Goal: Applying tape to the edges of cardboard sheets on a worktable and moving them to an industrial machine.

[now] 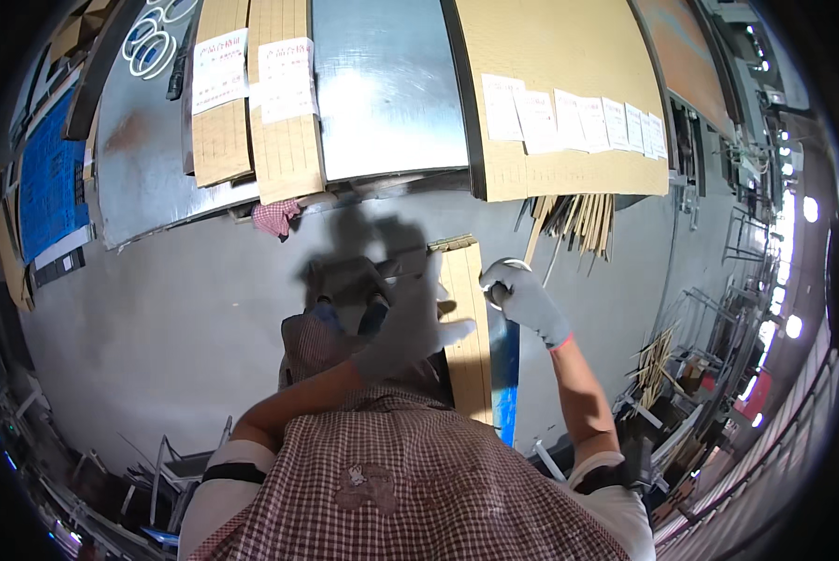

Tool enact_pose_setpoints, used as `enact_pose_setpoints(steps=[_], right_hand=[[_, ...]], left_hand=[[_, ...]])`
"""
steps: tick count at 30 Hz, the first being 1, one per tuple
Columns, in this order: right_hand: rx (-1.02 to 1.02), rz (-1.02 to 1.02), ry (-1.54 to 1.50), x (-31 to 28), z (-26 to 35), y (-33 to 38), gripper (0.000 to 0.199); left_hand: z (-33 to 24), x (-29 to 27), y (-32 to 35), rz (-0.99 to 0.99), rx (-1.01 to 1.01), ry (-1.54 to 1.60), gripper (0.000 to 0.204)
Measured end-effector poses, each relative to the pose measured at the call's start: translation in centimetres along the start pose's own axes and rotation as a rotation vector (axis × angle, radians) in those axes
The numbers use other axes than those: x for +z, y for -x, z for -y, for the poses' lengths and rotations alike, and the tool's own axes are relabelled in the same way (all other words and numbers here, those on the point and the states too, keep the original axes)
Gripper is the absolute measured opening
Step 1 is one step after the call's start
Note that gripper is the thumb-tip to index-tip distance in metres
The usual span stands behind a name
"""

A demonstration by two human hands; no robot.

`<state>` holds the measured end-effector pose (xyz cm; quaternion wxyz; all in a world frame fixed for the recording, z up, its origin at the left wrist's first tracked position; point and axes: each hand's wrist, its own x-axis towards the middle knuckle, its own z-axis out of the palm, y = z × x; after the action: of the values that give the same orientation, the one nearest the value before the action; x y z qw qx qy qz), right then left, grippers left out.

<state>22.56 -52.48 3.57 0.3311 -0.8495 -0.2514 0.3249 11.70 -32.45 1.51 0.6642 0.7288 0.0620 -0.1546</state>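
A long cardboard-wrapped package (466,365) stretches away from my apron, with a blue strip (505,393) along its right side. Over the package's left edge is my left hand (408,323) in a grey glove, its fingers spread and nothing in them. My right hand (531,301), gloved too, is closed round a pale ring-shaped roll of tape (490,292) just right of the package's far end. Part of the roll is hidden by the fingers.
Ahead stands a metal-topped table (391,84) bearing cardboard strips (288,154) and a cardboard sheet (569,37) with white paper labels (541,122). White rings (148,51) lie at its far left. Thin wooden sticks (583,224) jut out below. Metal racks (709,327) stand right.
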Motion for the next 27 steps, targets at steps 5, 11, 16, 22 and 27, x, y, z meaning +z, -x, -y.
enact_pose_setpoints(steps=[5,11,16,22,27], right_hand=[[0.007,-0.146,-0.437,-1.7,-5.4,1.0,0.015],[0.155,-0.336,-0.892,-9.0,-0.7,3.6,0.024],[-0.405,0.157,0.151,-4.6,9.7,2.5,0.029],[-0.309,0.352,-0.006,-2.9,10.6,0.9,0.017],[0.014,0.424,-0.372,-8.8,6.3,-0.2,0.036]], left_hand=[[1.6,-1.0,-0.2,-0.244,-0.075,0.151,0.086],[-1.0,-2.5,-0.1,-0.191,-0.088,0.145,0.088],[-7.1,-2.2,0.8,0.196,0.021,-0.098,0.092],[-7.3,-3.5,1.5,0.197,0.151,-0.012,0.072],[-6.4,-7.7,2.3,0.314,-0.057,0.002,0.064]])
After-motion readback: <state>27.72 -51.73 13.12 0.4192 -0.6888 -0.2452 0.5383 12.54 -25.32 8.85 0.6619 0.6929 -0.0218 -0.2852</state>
